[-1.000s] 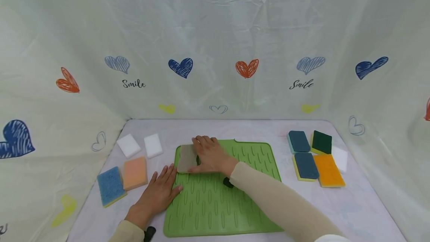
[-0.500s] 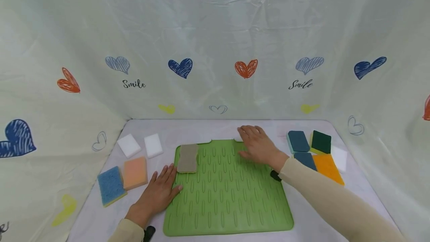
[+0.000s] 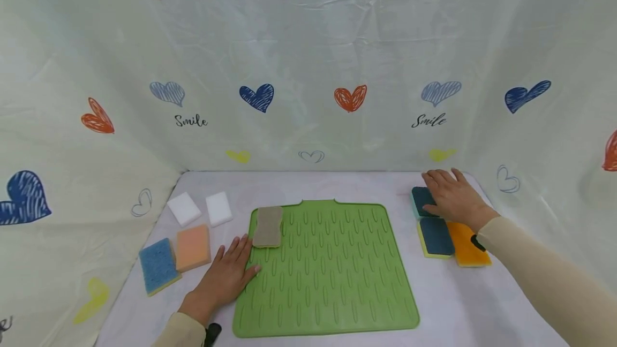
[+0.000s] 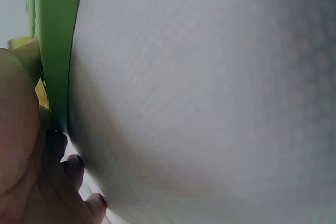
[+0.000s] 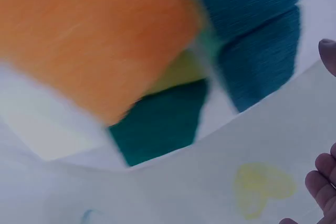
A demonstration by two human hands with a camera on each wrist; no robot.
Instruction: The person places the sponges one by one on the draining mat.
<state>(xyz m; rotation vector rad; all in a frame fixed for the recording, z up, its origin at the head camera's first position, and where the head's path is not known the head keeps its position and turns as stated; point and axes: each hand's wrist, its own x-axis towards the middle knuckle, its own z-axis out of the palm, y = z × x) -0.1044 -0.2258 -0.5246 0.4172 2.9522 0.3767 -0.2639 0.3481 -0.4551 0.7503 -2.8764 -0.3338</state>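
Heart-printed sheet (image 3: 308, 47) walls the pale counter (image 3: 371, 186), where I judge the step as reaching: right hand (image 3: 455, 200) extended, nothing gripped, over the right-side sponges (image 3: 436, 237), left hand (image 3: 225, 277) spread touching the left edge of the mat (image 3: 332, 283), grey sponge (image 3: 267, 226) on its far-left corner, next move calling for a clean pinch.

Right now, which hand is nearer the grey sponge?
Left. The left hand lies at the left edge of the green mat, fingertips just beside the grey sponge. The right hand is across the mat, at the dark-topped sponges.
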